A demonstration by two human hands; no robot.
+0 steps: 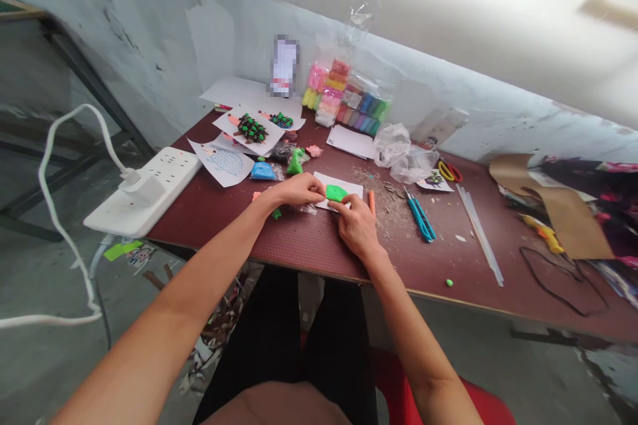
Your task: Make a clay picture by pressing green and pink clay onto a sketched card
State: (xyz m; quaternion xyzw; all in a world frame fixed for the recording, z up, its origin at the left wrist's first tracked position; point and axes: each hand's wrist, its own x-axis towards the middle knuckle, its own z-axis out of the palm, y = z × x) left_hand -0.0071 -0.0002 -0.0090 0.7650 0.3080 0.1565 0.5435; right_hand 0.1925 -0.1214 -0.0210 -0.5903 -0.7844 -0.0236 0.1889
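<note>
A flat green clay shape (336, 193) lies on a small white card (351, 186) near the table's front edge. My left hand (303, 190) is at its left side, fingers bent together with the fingertips at the clay's edge. From the right, my right hand (357, 220) touches the clay's lower edge with thumb and index finger close together. Whether either hand pinches the clay is too small to tell. An orange stick (371, 203) lies just right of my right hand. Behind my left hand sit a green clay lump (296, 161) and a blue clay pack (262, 170).
Clay packs (359, 106) and a phone (284, 66) stand by the wall. Hedgehog pictures (250, 128) lie at the back left, beside a power strip (144, 192). Turquoise pliers (420, 216), scissors (450, 171), clear sticks (480, 236) and a glue gun (545, 234) lie rightward.
</note>
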